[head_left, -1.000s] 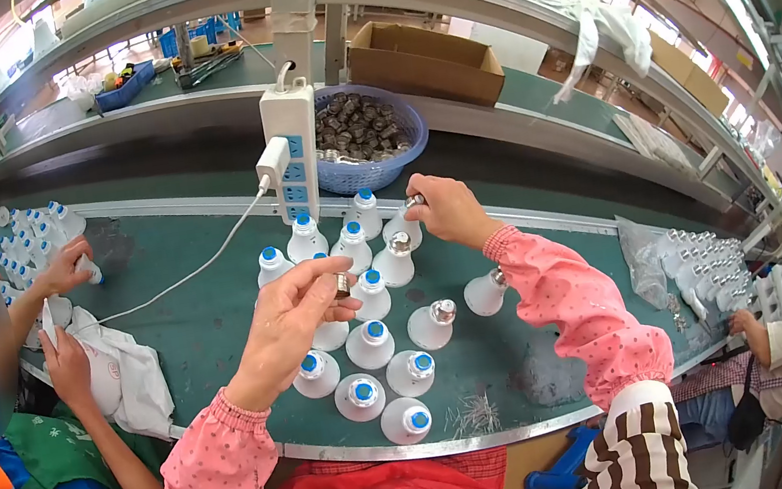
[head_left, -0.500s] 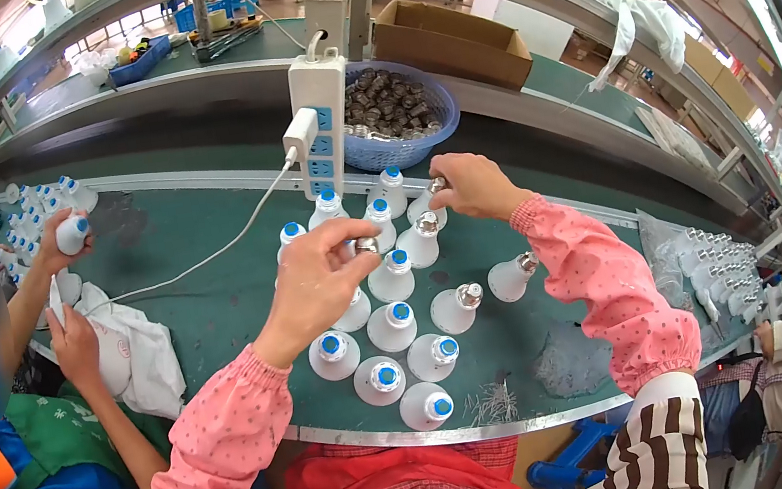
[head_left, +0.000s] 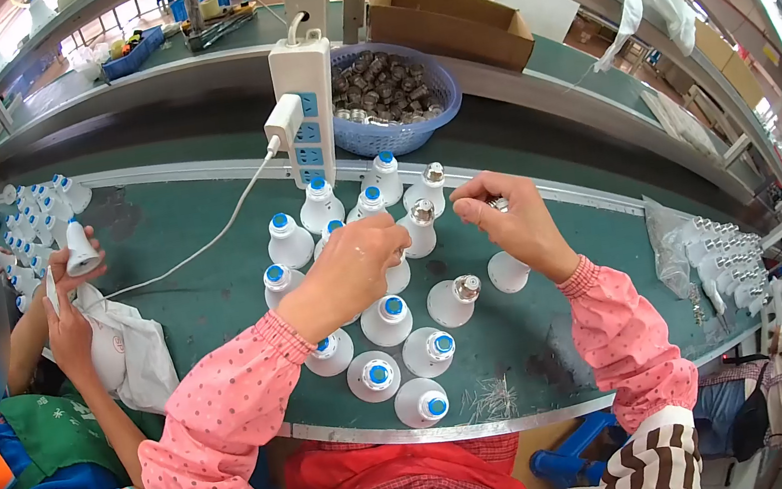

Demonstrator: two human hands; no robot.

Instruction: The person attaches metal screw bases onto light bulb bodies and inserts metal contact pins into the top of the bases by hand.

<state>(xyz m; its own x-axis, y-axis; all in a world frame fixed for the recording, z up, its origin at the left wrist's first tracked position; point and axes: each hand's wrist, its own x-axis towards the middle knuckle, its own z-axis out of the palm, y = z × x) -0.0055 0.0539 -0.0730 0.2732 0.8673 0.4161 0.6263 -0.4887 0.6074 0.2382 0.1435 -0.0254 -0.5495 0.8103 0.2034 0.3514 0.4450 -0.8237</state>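
My left hand (head_left: pixel 345 274) has its fingers closed at the top of a white bulb body (head_left: pixel 398 277); its fingertips hide what they grip. My right hand (head_left: pixel 522 230) is closed around a metal screw cap (head_left: pixel 498 205), partly showing between the fingers. Just below it stands another bulb body (head_left: pixel 508 272), its top covered by the hand. Several white bulb bodies with blue tops, such as this one (head_left: pixel 386 321), stand between my arms. Metal caps sit on the bulbs at the back (head_left: pixel 433 174), in the middle (head_left: pixel 422 212) and nearer me (head_left: pixel 466 287).
A white power strip (head_left: pixel 305 106) with a plugged-in cable stands behind the bulbs. Beside it, a blue basket (head_left: pixel 395 136) holds many metal caps. At left, a co-worker's hand (head_left: pixel 71 267) holds a bulb body. Capped bulbs (head_left: pixel 729 270) lie at right near a plastic bag (head_left: pixel 670 248).
My right hand has moved right and toward me from the back bulb, which now shows a metal cap. My left hand has shifted right; the metal cap seen in it before is now hidden.
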